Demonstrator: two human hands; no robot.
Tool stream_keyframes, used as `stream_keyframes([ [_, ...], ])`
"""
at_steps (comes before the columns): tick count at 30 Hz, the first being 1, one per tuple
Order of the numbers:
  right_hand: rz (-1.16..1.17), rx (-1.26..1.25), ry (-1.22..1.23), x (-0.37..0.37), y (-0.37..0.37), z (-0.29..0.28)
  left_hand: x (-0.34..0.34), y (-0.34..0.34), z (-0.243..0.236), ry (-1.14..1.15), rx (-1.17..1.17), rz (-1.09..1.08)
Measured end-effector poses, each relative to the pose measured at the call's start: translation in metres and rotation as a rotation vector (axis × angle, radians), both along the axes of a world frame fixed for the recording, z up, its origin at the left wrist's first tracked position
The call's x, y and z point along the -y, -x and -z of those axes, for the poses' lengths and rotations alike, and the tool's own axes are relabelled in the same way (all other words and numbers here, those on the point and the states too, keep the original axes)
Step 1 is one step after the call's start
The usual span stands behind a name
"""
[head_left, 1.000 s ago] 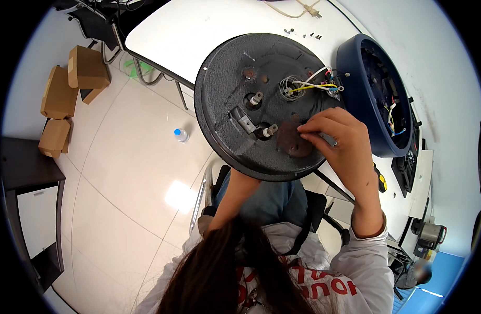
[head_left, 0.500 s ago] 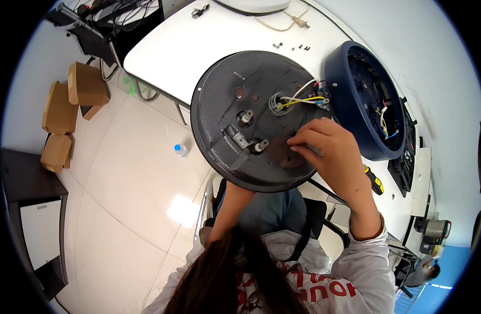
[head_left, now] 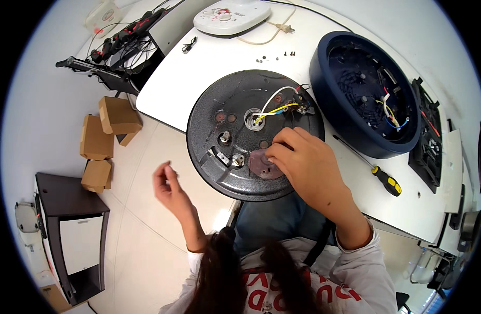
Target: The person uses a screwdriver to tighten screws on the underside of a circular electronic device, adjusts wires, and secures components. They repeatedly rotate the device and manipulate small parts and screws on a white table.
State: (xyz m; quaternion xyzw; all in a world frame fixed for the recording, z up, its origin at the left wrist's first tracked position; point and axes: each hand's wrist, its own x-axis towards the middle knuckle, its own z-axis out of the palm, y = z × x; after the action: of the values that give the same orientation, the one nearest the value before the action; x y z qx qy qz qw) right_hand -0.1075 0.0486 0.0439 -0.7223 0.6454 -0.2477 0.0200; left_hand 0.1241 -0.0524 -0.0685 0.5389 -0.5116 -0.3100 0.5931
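Observation:
A black round metal plate [head_left: 261,86] lies at the table's front edge, partly over my lap, its inner side up. On it are a coil of wires [head_left: 255,119] with white and yellow leads, metal terminals [head_left: 225,137] and a purplish-brown patch [head_left: 259,166]. My right hand [head_left: 313,170] is over the plate's right part, thumb and fingers pinched together at that patch; whatever is between them is hidden. Left of the plate, in the air above the floor, my left hand [head_left: 175,196] has its fingers curled in a pinch. A small dark speck shows at its fingertips, too small to name.
Right of the plate stands a dark blue round housing [head_left: 327,89] with wires inside. A yellow-black screwdriver [head_left: 387,180] and a black tool case [head_left: 431,152] lie nearby. Farther back are small screws [head_left: 290,53] and a white appliance [head_left: 232,18]. Cardboard boxes [head_left: 96,137] stand on the floor.
My left hand has come out from beneath the plate and moved left. The plate lies flatter and has turned somewhat. My right hand stays pinched over it. The view has shifted, uncovering the screwdriver.

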Motion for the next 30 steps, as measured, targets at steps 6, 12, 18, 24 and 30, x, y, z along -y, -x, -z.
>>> stream_keyframes([
  [6, 0.029, 0.033, 0.106, -0.004, 0.002, 0.012, -0.012, 0.076, -0.129, 0.720, 0.567, 0.478],
  [12, 0.061, 0.044, 0.158, -0.004, 0.003, 0.019, 0.009, 0.114, -0.122, 0.719, 0.830, 0.642],
  [18, 0.089, 0.188, 0.221, -0.007, 0.010, 0.022, 0.007, 0.091, -0.102, 0.742, 0.822, 0.778],
  [24, 0.160, 0.281, 0.197, -0.015, 0.017, 0.018, 0.004, 0.088, -0.107, 0.824, 0.987, 0.801],
  [30, 0.114, 0.260, 0.186, -0.014, 0.014, 0.017, 0.005, 0.089, -0.108, 0.851, 1.070, 0.808],
])
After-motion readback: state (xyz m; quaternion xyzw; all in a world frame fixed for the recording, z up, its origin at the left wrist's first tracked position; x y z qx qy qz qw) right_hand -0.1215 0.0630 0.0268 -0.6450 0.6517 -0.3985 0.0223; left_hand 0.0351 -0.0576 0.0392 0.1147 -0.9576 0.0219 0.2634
